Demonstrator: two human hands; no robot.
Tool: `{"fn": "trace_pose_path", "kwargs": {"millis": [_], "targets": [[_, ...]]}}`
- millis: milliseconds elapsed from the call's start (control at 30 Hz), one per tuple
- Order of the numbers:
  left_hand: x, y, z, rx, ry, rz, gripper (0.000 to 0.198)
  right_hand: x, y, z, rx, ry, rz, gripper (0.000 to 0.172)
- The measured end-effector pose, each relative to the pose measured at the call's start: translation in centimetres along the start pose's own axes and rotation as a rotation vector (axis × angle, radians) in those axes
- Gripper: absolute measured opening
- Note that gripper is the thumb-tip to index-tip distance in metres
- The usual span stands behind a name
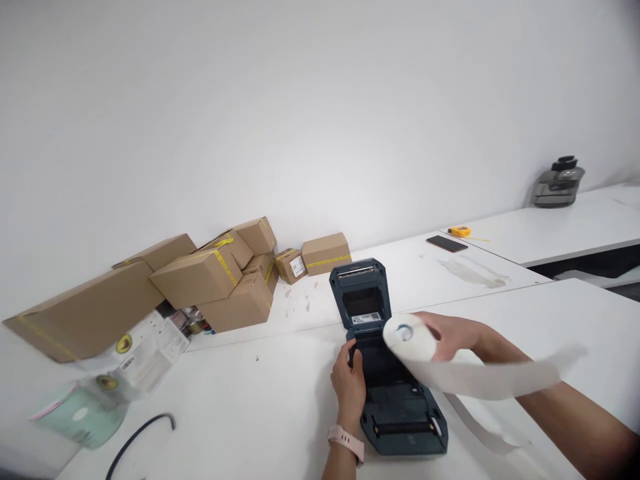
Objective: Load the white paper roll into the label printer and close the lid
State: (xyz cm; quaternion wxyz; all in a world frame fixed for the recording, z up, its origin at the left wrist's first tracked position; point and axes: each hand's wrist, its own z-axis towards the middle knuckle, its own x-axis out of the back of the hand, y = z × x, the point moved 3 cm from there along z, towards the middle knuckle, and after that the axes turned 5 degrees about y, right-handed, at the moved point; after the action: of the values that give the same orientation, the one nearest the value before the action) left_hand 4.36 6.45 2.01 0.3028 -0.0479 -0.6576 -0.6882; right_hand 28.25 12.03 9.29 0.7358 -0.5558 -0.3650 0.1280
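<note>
A dark blue label printer point(400, 417) lies on the white table with its lid point(358, 277) swung up and back. My left hand point(349, 381) grips the printer's left side wall near the hinge, its fingers curled over the edge. In my right hand point(453, 333) is a roll of white label paper point(410, 339), held by its far end above the right side of the printer's bay. A long strip of paper point(495, 380) trails loose from the roll to the right, across my right forearm. The right fingertips are partly hidden behind the roll.
Cardboard boxes point(235, 303) are stacked at the back left, beside a mint-green container point(83, 417) and a black cable point(137, 433). Behind the printer, to the right, lie a phone point(447, 244) and a yellow tape measure point(460, 232). A grey translucent jug point(557, 185) stands farther right.
</note>
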Motion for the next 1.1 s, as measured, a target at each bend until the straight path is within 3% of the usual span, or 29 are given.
{"fn": "trace_pose_path", "kwargs": {"millis": [33, 100, 300, 533, 800, 1000, 1067, 1100], "targets": [[0.0, 0.0, 0.0, -0.001, 0.000, 0.003, 0.041, -0.8, -1.3, 1.1, -0.013, -0.130, -0.021, 0.069], [0.1, -0.1, 0.0, 0.010, 0.003, 0.001, 0.038, -2.2, -2.7, 3.1, -0.048, -0.251, -0.134, 0.067], [0.1, -0.4, 0.0, 0.042, 0.017, -0.023, 0.034, -4.4, -1.2, 6.1, -0.150, -0.269, -0.440, 0.071], [0.0, -0.5, 0.1, 0.041, 0.024, -0.031, 0.034, -6.7, 1.2, 7.9, -0.146, -0.343, -0.746, 0.078], [-0.1, -0.4, 0.1, 0.031, 0.035, -0.027, 0.034, -7.3, 4.0, 7.7, -0.158, -0.288, -0.839, 0.097], [-0.1, -0.7, 0.2, 0.008, 0.033, -0.018, 0.035, -7.4, 3.2, 7.3, -0.157, -0.259, -0.823, 0.100], [-0.2, -0.8, 0.2, 0.006, 0.029, -0.012, 0.035, -7.1, 1.7, 6.9, -0.094, -0.216, -0.739, 0.089], [-0.2, -0.8, 0.2, 0.007, 0.028, -0.009, 0.035, -6.8, 0.7, 6.7, -0.040, -0.168, -0.664, 0.075]]}}
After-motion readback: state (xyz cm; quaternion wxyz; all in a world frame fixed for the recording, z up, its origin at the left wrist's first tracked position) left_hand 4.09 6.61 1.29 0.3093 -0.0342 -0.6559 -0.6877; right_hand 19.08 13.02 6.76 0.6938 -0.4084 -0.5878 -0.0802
